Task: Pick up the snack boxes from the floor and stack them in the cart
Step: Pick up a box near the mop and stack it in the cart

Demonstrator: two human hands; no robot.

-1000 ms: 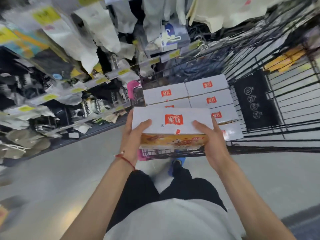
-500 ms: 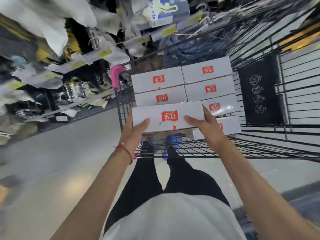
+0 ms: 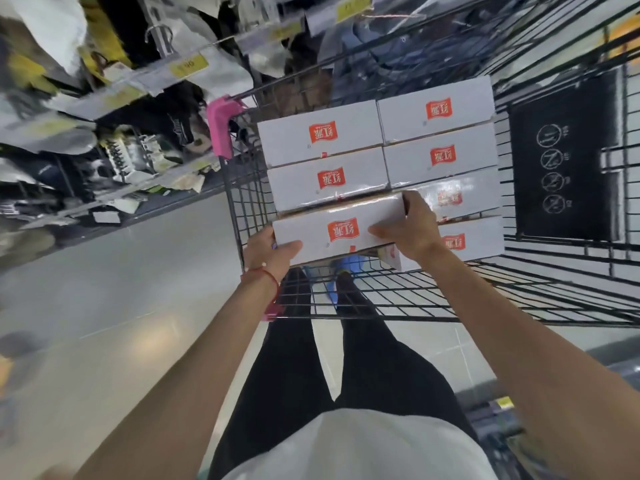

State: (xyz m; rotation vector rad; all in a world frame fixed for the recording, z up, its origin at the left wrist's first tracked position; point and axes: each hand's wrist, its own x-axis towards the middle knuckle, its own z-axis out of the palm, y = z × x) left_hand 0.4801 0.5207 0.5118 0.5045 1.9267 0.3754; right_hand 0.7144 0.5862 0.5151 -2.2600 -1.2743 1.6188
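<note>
Snack box (image 3: 337, 233): white, red label on the upper face, held about level at the near left part of the cart (image 3: 381, 297). Its left end is gripped by the left hand (image 3: 268, 252), with the thumb laid over the near corner of the upper face and the fingers hidden beneath. Its right end is gripped by the right hand (image 3: 407, 230), with the fingers curled over the far right corner and the thumb pressed on the upper face beside the label. Whether the box is borne by the cart yet cannot be told.

The far long edge is seen just beside the near edge of the left-column boxes (image 3: 327, 180), two in number; contact cannot be confirmed. The right end is set against the right-column boxes (image 3: 441, 155), four in number, packed edge to edge. The left end is lined up close to the left wire wall (image 3: 242, 202).

A strip of wire mesh is seen between the box's near edge and the cart's near rim. A pink corner guard (image 3: 221, 123) is noted at the far left corner and a black sign panel (image 3: 562, 157) on the right wall. Grey floor (image 3: 121, 271) is seen to the left, with store shelves (image 3: 138, 81) beyond it.
</note>
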